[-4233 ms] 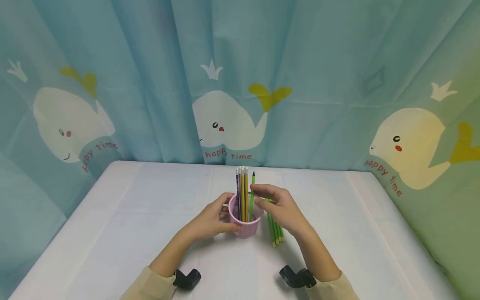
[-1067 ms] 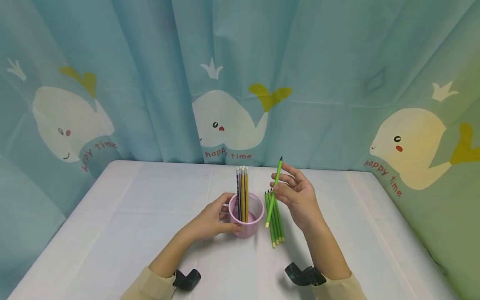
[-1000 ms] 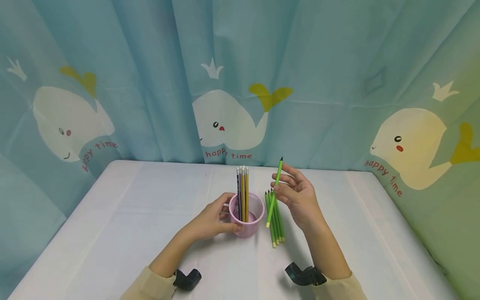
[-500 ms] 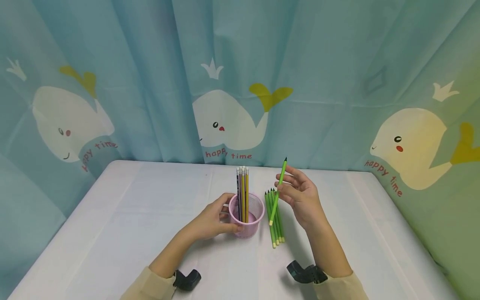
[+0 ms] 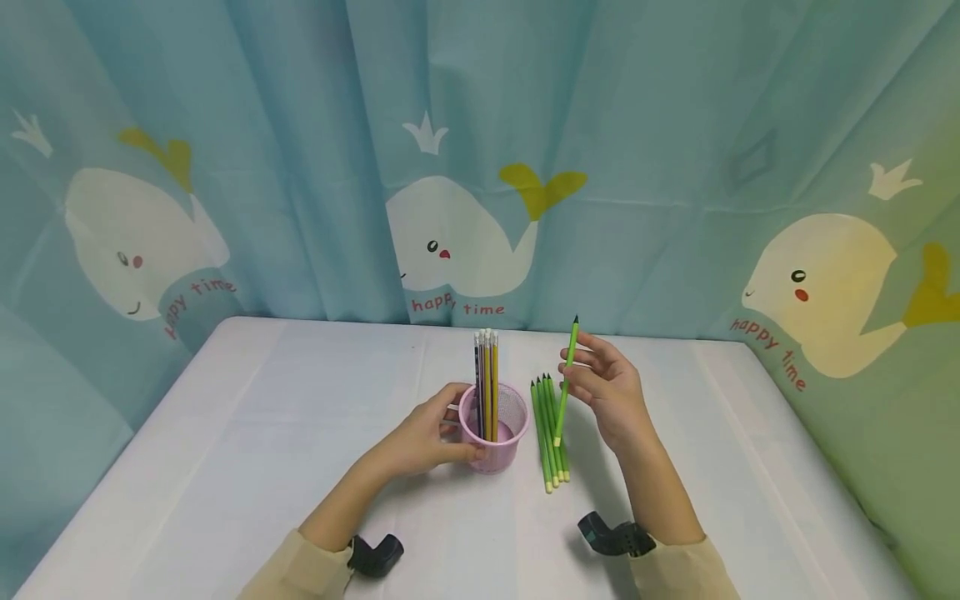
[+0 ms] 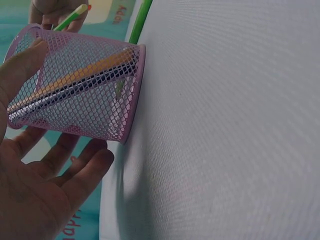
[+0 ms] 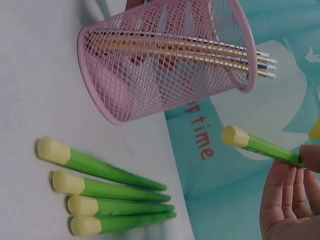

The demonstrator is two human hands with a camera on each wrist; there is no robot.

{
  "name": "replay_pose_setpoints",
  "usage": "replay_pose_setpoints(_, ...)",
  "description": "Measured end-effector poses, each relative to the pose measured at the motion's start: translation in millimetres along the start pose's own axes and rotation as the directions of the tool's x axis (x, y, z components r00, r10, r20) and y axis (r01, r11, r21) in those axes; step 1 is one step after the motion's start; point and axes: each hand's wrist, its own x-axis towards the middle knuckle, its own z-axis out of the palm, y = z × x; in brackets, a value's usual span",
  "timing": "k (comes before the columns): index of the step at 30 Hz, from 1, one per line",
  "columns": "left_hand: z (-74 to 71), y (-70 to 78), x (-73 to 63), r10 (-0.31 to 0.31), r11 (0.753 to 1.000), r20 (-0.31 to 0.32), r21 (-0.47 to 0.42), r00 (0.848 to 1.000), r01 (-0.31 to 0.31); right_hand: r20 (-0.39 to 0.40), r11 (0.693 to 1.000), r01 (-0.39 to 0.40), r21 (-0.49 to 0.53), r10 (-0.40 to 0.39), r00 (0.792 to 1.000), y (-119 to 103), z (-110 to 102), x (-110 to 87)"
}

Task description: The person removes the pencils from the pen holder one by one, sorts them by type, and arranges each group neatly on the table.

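Note:
My left hand (image 5: 420,437) holds a pink mesh pencil cup (image 5: 491,458), its thumb at the front near the rim and its fingers along the far side. Several yellow and dark-striped pencils (image 5: 491,383) stand in the cup, eraser ends up. To the right, my right hand (image 5: 611,396) pinches a green pencil (image 5: 562,417) between thumb and fingers. It is nearly upright, black point up and pale yellow end down, above a row of several green pencils (image 5: 541,433). In the right wrist view the held pencil's yellow end (image 7: 235,136) is raised off the table.
The white table (image 5: 300,400) runs back to a blue curtain (image 5: 637,125) printed with whales. Black wrist cameras jut from both forearms, the left camera (image 5: 377,556) and the right camera (image 5: 607,536).
About four seconds ago the green pencil was inside the cup in my right hand's grasp. The hand has lifted it out and carried it right over the row. My left hand stays put.

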Motion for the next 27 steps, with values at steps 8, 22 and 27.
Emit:
replay_pose_setpoints(8, 0.1, 0.6, -0.4, 0.005, 1.000, -0.005, 0.003, 1.000, -0.005, -0.007, 0.998, -0.028, -0.051, 0.028, 1.000, 4.2, -6.1, 4.6)
replay_pose_setpoints(22, 1.5, 1.5, 0.4, 0.009, 1.000, -0.001, 0.004, 1.000, -0.009, -0.026, 0.986, -0.047, -0.159, 0.044, 0.999, 14.2, -16.3, 10.0)
replay_pose_setpoints(27, 1.6, 2.3, 0.6, 0.004, 1.000, -0.004, 0.002, 1.000, -0.004, -0.032, 0.979, -0.054, -0.195, 0.049, 0.998, 18.1, -19.5, 11.6)
